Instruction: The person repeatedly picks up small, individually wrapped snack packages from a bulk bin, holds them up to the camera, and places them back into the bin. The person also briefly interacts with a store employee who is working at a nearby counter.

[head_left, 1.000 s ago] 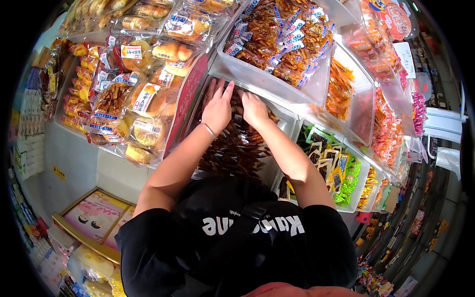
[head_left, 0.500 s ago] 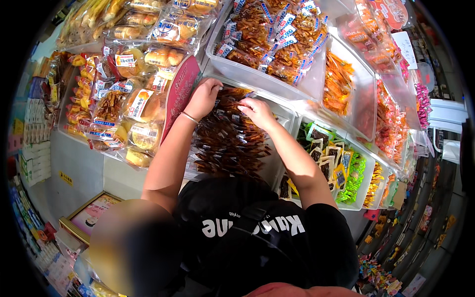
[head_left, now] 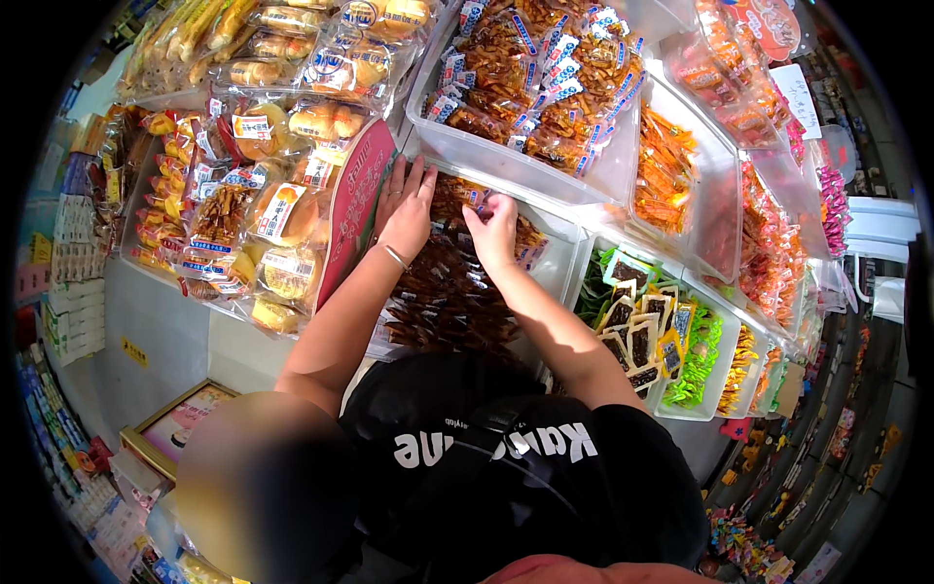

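Note:
A bin [head_left: 566, 261] in front of me holds rows of small dark-brown snack packets [head_left: 438, 292] in clear wrappers. My left hand [head_left: 405, 209] lies along the bin's left side with its fingers stretched out. It rests between the packets and a pink sign board [head_left: 356, 200], and no object shows in it. Over the far right part of the packets, my right hand [head_left: 494, 234] has thumb and forefinger curled together at a snack packet [head_left: 476, 198] with blue-purple print. The fingers partly hide that packet.
Bagged breads [head_left: 282, 209] fill a display on the left. Beyond stands a clear bin [head_left: 525, 146] of brown snack bags. To the right are bins of orange sticks [head_left: 664, 165], dark squares in pale wrappers [head_left: 642, 336] and green packets [head_left: 696, 355]. A framed picture [head_left: 180, 423] leans lower left.
My left hand has turned, straightened its fingers and come nearer along the bin's left side. The right hand has drawn slightly nearer, its fingers now pinched at a packet.

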Motion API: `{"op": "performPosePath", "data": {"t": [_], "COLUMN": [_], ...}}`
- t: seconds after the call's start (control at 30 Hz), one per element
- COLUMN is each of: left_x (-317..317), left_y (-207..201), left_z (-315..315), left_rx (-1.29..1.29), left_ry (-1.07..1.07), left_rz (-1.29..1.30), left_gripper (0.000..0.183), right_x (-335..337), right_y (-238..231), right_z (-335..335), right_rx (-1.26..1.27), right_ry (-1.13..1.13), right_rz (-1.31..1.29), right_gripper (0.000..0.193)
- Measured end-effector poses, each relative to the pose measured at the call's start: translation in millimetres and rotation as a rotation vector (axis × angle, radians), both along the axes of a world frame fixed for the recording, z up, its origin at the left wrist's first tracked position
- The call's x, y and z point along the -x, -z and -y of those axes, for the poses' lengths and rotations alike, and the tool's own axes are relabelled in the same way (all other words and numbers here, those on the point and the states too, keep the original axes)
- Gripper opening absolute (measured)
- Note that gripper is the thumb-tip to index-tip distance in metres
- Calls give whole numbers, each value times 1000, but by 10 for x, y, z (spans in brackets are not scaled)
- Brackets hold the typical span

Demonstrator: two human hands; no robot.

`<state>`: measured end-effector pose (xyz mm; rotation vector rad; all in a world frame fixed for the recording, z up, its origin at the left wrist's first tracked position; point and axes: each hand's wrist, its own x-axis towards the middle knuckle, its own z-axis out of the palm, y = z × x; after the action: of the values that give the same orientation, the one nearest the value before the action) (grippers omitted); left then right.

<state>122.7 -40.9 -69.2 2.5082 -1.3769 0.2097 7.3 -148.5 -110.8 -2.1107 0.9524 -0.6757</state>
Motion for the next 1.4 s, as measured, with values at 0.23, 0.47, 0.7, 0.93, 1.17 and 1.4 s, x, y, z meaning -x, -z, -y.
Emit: {"op": "performPosePath", "data": {"t": [0.23,0.47,0.7,0.93,1.17,1.4], "left_x": [84,142,191,368,495,431], "left_y": [-2,-31,16,-214,-694,-1105], "left_z": [22,16,31,50,-112,-157], "left_rx": [-153,-120,-108,2,232,785], "left_ry": [14,11,-13,38,113,174], "left_rz": [21,52,28,-18,-227,-1131], "left_gripper": [54,58,58,51,40,43], "right_x": [-104,60,-153,-909,-865,-167], "right_y": [60,-138,-1254,-1387,-1502,-1788], "right_z": [-56,-9,118,957,861,470], "right_rx": [-253,-1,377,-55,386,174], "right_ry": [-230,-145,-437,-493,-306,-284], "right_rz": [-72,-86,193,-397,-126,485], "right_gripper": [64,71,25,26,17,15]}}
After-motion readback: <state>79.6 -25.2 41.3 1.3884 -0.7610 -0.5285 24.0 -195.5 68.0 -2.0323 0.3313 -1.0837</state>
